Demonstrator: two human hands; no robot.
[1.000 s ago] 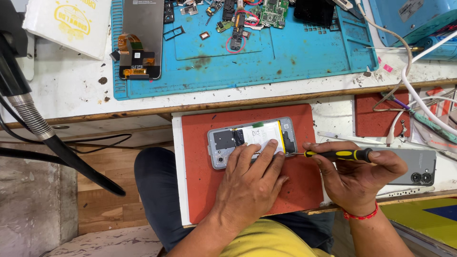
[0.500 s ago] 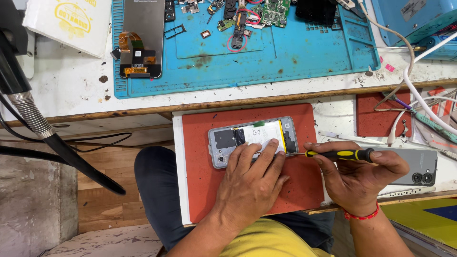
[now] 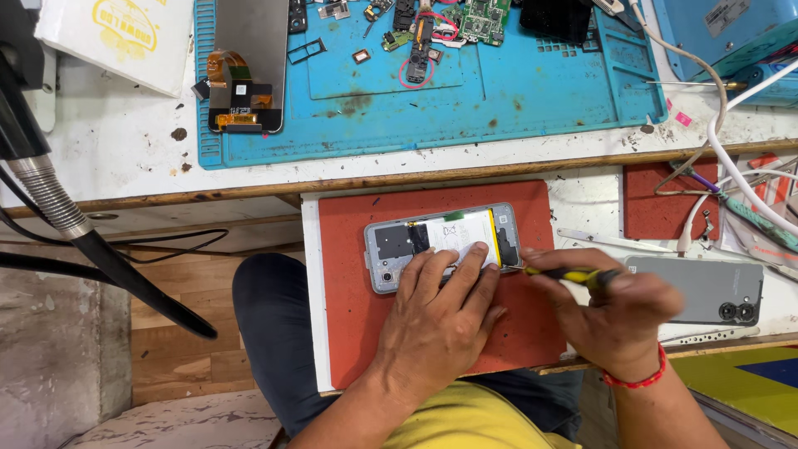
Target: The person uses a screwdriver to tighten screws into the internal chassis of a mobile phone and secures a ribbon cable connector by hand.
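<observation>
Head view, looking straight down at both hands:

Left hand (image 3: pixel 439 320): flat, palm down, fingers spread and pressing on the lower edge of the opened phone (image 3: pixel 445 244), so open and holding nothing, just pinning it in place.

Right hand (image 3: pixel 619 320): closed around a yellow and black screwdriver (image 3: pixel 573 273), tip pointing left and touching the phone's right edge, just beside the left hand's fingertips. It's a bit blurred.

Opened phone: back cover off, white battery and dark shields showing, lying flat under the left fingers on the red mat (image 3: pixel 353 299).

Red mat: right under both hands, sitting on the white pull-out board (image 3: pixel 309 291) in front of the table (image 3: pixel 125 141).

Grey back cover (image 3: pixel 706 287): just right of the right hand, partly hidden by it, camera rings at its far corner.

Blue work mat (image 3: pixel 499 108): well beyond the hands, with small parts, a green circuit board (image 3: pixel 482 17) and a loose screen with orange flex cable (image 3: pixel 245 58).

Cables (image 3: pixel 731 158): white ones, off beyond the right hand.

Wrist: red band (image 3: pixel 636 381) on the right one.
</observation>
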